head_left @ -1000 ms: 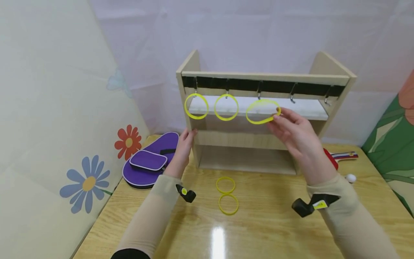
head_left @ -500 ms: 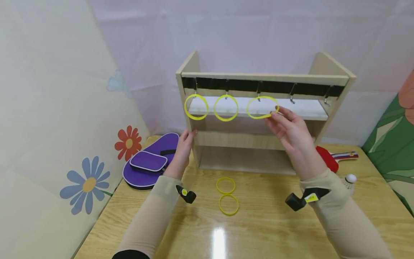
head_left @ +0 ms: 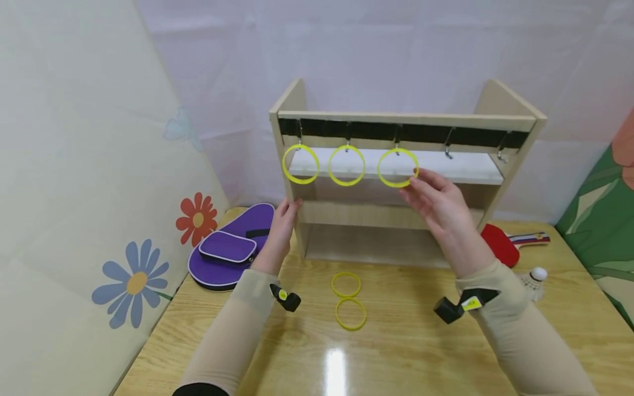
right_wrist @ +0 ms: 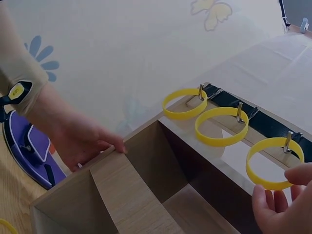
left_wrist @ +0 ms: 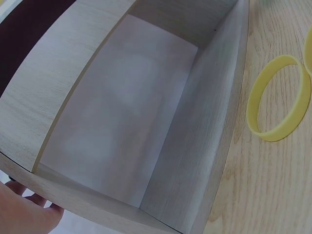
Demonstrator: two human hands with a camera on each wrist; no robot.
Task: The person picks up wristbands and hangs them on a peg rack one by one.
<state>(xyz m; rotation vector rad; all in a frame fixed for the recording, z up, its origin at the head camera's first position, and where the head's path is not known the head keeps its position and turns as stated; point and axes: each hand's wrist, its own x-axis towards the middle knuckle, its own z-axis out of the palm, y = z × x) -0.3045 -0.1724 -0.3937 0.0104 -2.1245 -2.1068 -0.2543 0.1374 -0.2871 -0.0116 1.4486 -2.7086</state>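
Note:
Near the middle hook, my right hand (head_left: 441, 206) pinches the lower right rim of a yellow wristband (head_left: 396, 186) between thumb and fingers. The band's top is looped over that hook (right_wrist: 287, 141). Two more yellow wristbands hang to its left, one (head_left: 300, 181) on the far left hook and one (head_left: 346, 183) on the second. My left hand (head_left: 277, 234) grips the left side panel of the wooden shelf (head_left: 364, 213), with fingertips at its edge. On the table in front lie two yellow wristbands (head_left: 351, 329), one nearly touching the other.
Two hooks (head_left: 448, 151) on the right of the black strip (head_left: 426, 133) carry no band. A purple paddle case (head_left: 225, 247) lies left of the shelf. To the right are a red table tennis paddle (head_left: 500, 246) and a shuttlecock (head_left: 533, 281).
My right hand has moved slightly left and down with the wristband. The band, stretched wide before, is now rounder and looped over the middle hook. My left hand stays where it was.

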